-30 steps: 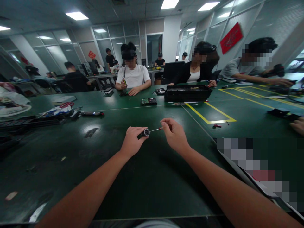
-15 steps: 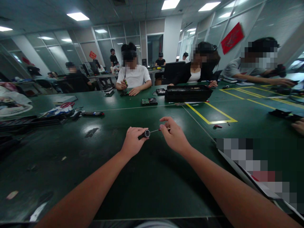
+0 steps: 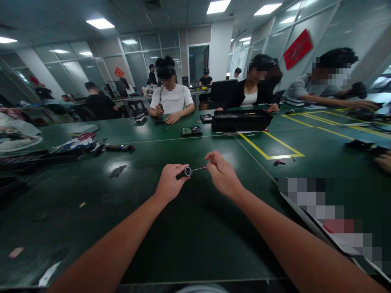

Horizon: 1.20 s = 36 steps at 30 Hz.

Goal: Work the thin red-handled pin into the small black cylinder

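Observation:
My left hand [image 3: 171, 181] is closed around a small dark cylindrical part [image 3: 187, 171], whose round, light-rimmed end faces me. A thin screwdriver [image 3: 204, 167] with a red collar reaches from that round end toward the right. Its handle side is pinched in the fingers of my right hand [image 3: 220, 171]. The screwdriver's tip meets the rim of the part; whether it is inside cannot be made out. Both hands are above the green table [image 3: 189, 236].
Across the table are a hard drive [image 3: 192, 131], a long black tray [image 3: 242, 120] and three seated people. On the left lie a dark tool [image 3: 119, 147] and a cluttered pile [image 3: 81, 142]. Yellow tape [image 3: 285, 156] and small red pieces [image 3: 279, 162] are on the right.
The cylindrical part and my left hand have shifted very slightly left. The fingers of my right hand have drawn closer together at the screwdriver.

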### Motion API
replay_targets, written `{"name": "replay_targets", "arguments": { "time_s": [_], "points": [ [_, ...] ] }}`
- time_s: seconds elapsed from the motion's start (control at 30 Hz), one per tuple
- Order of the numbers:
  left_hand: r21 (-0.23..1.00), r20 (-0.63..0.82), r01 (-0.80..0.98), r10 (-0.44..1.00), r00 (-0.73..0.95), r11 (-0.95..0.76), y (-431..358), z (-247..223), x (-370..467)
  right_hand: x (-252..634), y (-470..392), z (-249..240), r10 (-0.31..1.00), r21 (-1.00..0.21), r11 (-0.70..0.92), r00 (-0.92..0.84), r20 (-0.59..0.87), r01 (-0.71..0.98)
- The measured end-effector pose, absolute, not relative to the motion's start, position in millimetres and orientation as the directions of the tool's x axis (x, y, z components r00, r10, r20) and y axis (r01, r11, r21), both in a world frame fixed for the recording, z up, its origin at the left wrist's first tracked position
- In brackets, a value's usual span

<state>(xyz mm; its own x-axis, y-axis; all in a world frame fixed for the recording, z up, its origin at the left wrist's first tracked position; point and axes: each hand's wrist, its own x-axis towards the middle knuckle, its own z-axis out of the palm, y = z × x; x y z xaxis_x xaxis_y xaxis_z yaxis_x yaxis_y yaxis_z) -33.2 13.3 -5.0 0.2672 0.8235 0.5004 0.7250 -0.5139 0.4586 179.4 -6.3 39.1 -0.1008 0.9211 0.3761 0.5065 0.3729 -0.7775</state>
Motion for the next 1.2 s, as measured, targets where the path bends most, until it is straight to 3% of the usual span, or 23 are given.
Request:
{"name": "replay_targets", "arguments": {
  "time_s": [0.13, 0.4, 0.6, 0.83, 1.03, 1.2],
  "points": [
    [0.474, 0.499, 0.716, 0.826, 0.262, -0.513, 13, -6, -34, 179, -3, 37, 0.934, -0.761, 0.329, -0.072, 0.351, 0.559],
    [0.502, 0.506, 0.721, 0.838, 0.204, -0.479, 14, -1, -38, 177, -5, 31, 0.916, -0.804, 0.398, -0.141, 0.376, 0.442],
    [0.488, 0.533, 0.719, 0.821, 0.204, -0.495, 13, 1, -39, 173, -5, 27, 0.919, -0.835, 0.370, -0.028, 0.394, 0.407],
    [0.488, 0.509, 0.722, 0.832, 0.221, -0.490, 13, -1, -37, 175, -9, 31, 0.929, -0.849, 0.359, -0.057, 0.366, 0.388],
    [0.485, 0.487, 0.726, 0.841, 0.238, -0.487, 10, 0, -35, 172, -3, 27, 0.913, -0.890, 0.397, 0.003, 0.408, 0.225],
    [0.363, 0.519, 0.728, 0.775, 0.361, -0.582, 7, -1, -24, 177, 15, 14, 0.952, -0.977, 0.212, 0.230, 0.203, -0.011]
  ]
}}
